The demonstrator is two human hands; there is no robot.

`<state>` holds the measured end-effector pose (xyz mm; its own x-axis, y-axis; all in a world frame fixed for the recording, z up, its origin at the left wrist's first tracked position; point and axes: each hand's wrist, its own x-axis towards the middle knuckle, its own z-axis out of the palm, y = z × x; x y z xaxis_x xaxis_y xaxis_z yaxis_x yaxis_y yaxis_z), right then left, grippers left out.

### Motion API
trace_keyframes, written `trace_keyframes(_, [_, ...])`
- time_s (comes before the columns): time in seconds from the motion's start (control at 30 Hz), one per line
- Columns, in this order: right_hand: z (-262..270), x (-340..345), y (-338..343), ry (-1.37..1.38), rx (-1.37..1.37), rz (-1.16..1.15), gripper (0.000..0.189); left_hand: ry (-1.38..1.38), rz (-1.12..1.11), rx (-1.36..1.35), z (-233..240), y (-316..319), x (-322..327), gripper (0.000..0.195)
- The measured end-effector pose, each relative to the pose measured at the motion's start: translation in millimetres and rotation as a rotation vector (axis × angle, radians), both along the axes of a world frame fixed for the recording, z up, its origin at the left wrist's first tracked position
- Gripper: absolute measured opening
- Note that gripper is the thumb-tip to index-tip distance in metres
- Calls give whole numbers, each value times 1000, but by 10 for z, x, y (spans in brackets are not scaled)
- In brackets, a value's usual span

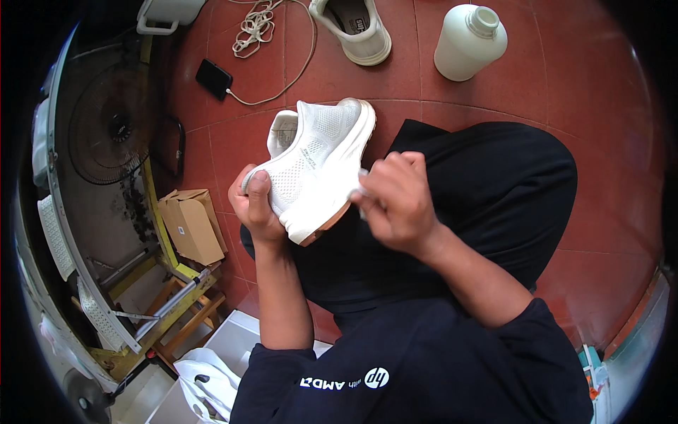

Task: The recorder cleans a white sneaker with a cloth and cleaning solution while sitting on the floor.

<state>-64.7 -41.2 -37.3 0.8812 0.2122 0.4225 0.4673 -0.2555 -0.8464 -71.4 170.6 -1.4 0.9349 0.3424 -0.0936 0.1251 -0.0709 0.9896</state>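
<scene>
A white mesh slip-on shoe (304, 164) with a thick white midsole and a brown outsole edge is tilted on its side above my lap. My left hand (257, 204) grips it at the lower left end, the thumb pressed on the upper. Against the midsole, my right hand (400, 201) pinches a small white piece (363, 177), blurred and mostly covered by the fingers, so its kind is unclear. The matching white shoe (365, 45) stands upright on the red tiled floor (328, 85) beyond, cut by the top edge.
A white plastic bottle without a cap (469, 45) stands at the upper right. To the upper left lies a black phone (214, 79) with a white cable (257, 29). A cardboard box (193, 225), a fan (119, 127) and a white plastic bag (206, 379) are along the left.
</scene>
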Motion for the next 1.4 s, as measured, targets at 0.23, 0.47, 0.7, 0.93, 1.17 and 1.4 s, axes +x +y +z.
trace_keyframes(0.23, [-27,1,13,35,43,-31,14,-5,9,-33,-49,40,-17,35])
trace_keyframes(0.47, [-131,21,35,136,105,8,11,-3,0,-13,-37,35,-11,35])
trace_keyframes(0.7, [-45,21,7,129,127,72,12,-5,10,5,-28,22,3,36])
trace_keyframes(0.93, [-22,-3,17,157,109,61,12,-10,11,-27,-48,55,-19,36])
trace_keyframes(1.17, [-19,-53,32,160,135,26,13,-3,16,-17,-20,25,-6,35])
trace_keyframes(1.4, [-8,-59,9,121,111,20,13,-12,4,-28,-65,76,-21,35])
